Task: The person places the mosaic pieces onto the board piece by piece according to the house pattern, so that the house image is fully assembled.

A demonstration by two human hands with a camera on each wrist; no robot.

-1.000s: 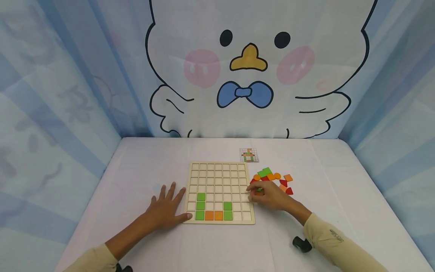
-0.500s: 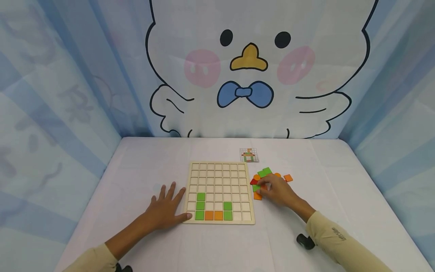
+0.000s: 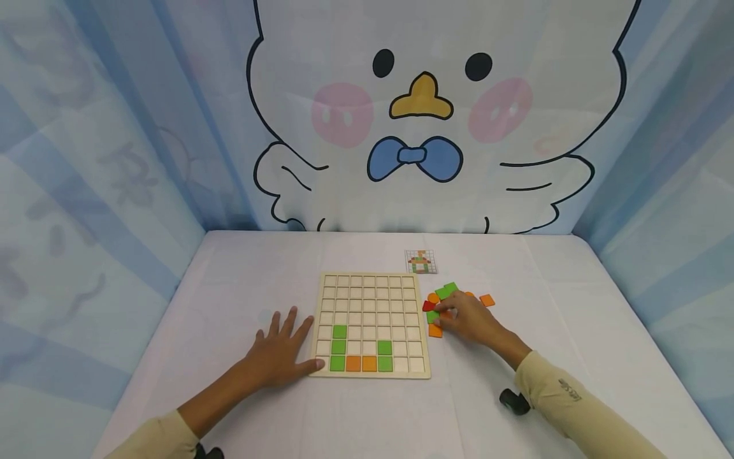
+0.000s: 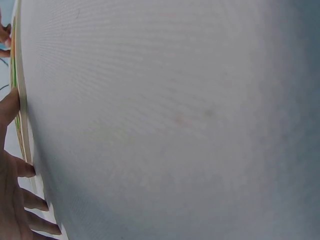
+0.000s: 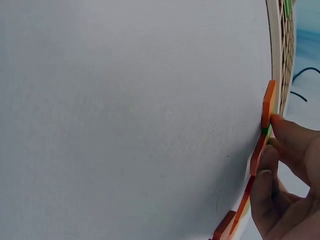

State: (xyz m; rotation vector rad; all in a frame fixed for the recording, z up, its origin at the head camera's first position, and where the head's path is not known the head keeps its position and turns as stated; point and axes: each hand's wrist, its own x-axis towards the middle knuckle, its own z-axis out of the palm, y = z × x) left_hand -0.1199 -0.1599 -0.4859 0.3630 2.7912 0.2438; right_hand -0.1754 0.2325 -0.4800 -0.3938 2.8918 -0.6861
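Observation:
A wooden grid board (image 3: 369, 379) lies on the table, with several green square tiles (image 3: 338, 347) and two orange square tiles (image 3: 361, 364) set in its lower cells. My left hand (image 3: 280, 357) is spread flat at the board's left edge, thumb on its lower left corner; in the left wrist view the left fingers (image 4: 35, 200) lie straight. My right hand (image 3: 467, 320) is over a loose pile beside the board. Its thumb and forefinger pinch a green tile (image 3: 432, 317). In the right wrist view the right fingers (image 5: 265, 200) are bent, close to an orange tile (image 5: 269, 105).
Around the right hand lie an orange square (image 3: 436, 331), a red piece (image 3: 428, 306), an orange disc (image 3: 433, 298), green tiles (image 3: 446, 291) and a farther orange square (image 3: 487, 299); the hand covers others. A small pattern card (image 3: 421, 262) sits behind the board.
My right hand has shifted right, from the board's right edge onto the pile, and has stayed there over the last half second. The left hand and the tiles on the board have not moved.

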